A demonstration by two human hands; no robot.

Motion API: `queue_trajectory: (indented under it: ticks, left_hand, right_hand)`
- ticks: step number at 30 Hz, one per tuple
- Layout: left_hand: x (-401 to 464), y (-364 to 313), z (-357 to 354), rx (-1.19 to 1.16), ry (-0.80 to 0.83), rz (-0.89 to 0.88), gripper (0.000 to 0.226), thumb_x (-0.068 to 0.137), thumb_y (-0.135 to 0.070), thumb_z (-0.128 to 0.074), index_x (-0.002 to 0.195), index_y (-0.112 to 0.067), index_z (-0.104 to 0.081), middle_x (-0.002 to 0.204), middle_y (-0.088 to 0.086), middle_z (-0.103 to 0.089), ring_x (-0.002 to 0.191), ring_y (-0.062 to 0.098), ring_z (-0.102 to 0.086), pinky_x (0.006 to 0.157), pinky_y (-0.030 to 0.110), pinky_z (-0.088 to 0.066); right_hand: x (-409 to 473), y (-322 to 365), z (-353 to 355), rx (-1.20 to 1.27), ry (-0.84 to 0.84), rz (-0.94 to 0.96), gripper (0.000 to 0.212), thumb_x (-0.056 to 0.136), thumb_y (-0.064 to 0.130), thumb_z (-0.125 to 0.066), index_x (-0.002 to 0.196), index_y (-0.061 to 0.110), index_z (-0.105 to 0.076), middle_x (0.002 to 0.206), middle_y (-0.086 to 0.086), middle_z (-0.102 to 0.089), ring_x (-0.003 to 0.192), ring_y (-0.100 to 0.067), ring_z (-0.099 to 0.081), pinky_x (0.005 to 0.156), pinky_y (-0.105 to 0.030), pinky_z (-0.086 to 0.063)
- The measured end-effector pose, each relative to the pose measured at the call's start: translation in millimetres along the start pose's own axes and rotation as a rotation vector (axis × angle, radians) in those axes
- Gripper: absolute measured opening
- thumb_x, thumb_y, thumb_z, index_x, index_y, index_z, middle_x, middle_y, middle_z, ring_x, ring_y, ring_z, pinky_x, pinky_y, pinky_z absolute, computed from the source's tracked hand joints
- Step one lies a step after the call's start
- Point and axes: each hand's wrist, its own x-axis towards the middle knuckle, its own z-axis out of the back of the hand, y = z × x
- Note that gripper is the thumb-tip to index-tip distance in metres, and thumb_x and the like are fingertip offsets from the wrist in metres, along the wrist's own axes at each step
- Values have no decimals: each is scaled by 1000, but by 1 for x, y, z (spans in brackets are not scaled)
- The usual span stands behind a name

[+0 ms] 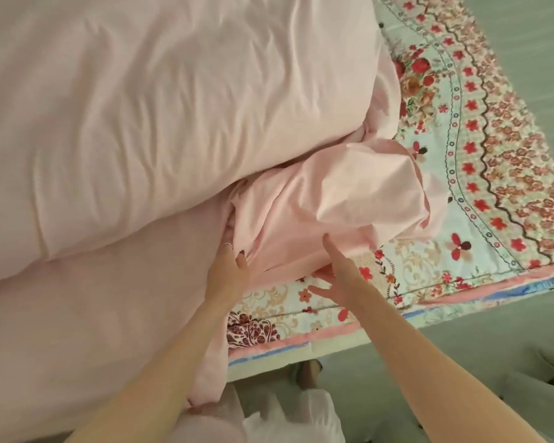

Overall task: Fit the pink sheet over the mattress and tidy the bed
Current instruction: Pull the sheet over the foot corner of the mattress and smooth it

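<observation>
The light is soft and even, like daylight, and quite bright. The pink sheet (173,107) looks pale and a bit washed out near the top. Small grey shadows sit in its folds and creases. No shiny glare shows. The whole picture is a little fuzzy. The bed's edges bend near the sides, and the bottom corners look blurry.

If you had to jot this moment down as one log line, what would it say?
left hand: grips pink sheet fold | right hand: open, fingers at sheet edge | floral mattress: corner uncovered | step: pulling sheet over
</observation>
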Motion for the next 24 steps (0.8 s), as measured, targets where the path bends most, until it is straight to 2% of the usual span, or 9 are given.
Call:
queue_trajectory:
  ticks: [2,5,10,12,15,16,18,20,24]
  left_hand:
    - [-17,-12,-10,-70,-34,3,12,98,-14,-37,94,-4,-43,81,10,-49,77,32,-51,64,31,-30]
    - [-45,-33,-26,-197,-33,50,17,99,-13,-33,107,-3,-44,89,10,-54,78,30,-52,65,32,-35]
    - [-59,-47,-38,-158,57,47,25,100,-16,-32,120,-4,-42,95,14,-58,78,29,-52,66,36,-40]
    - [-68,-50,-41,-175,138,60,33,101,-25,-32,127,-7,-39,95,13,-58,83,34,-58,69,39,-44]
    - [-86,-51,-50,-172,237,59,53,95,-42,-42,138,-11,-33,101,8,-63,83,23,-61,68,31,-44]
    - [-90,-50,-53,-123,260,54,56,93,-45,-48,134,-8,-38,94,6,-63,78,22,-60,68,30,-44]
    - [-94,-48,-58,-43,267,48,44,92,-37,-53,121,-4,-50,83,6,-62,76,25,-60,69,34,-44]
    - [-94,-45,-58,-24,190,14,30,93,-24,-52,117,-5,-54,95,10,-63,89,28,-61,75,34,-46]
    - [-92,-38,-51,107,3,-141,31,88,-1,-49,119,-3,-53,118,10,-52,108,27,-51,93,33,-44]
  right_hand:
    - [3,7,0,-42,72,27,71,81,60,-57,130,10,-47,120,-8,-54,118,-26,-51,96,-50,-45]
    - [-1,12,5,-70,176,29,100,65,71,-58,145,18,-29,148,-9,-36,134,-26,-39,106,-53,-36]
    - [-10,28,3,-241,249,74,115,50,78,-62,142,16,-33,148,-5,-36,135,-25,-38,109,-53,-32]
    - [-13,39,-7,-340,277,98,119,42,83,-65,136,17,-39,149,-3,-37,136,-25,-37,109,-55,-32]
    - [-12,52,-24,-417,259,111,124,35,80,-73,137,17,-40,143,3,-44,131,-25,-43,102,-53,-40]
    - [-10,52,-29,-439,241,125,115,41,73,-78,136,18,-44,137,2,-51,125,-24,-48,99,-51,-43]
    - [-6,49,-35,-460,150,187,76,67,41,-80,129,9,-50,124,-5,-59,115,-27,-56,97,-47,-48]
    - [3,46,-36,-483,2,231,47,83,15,-63,125,-1,-50,112,-13,-59,109,-31,-57,94,-43,-49]
    - [6,46,-25,-385,-106,145,31,93,17,-42,121,4,-48,83,-6,-51,82,-24,-51,63,-32,-45]
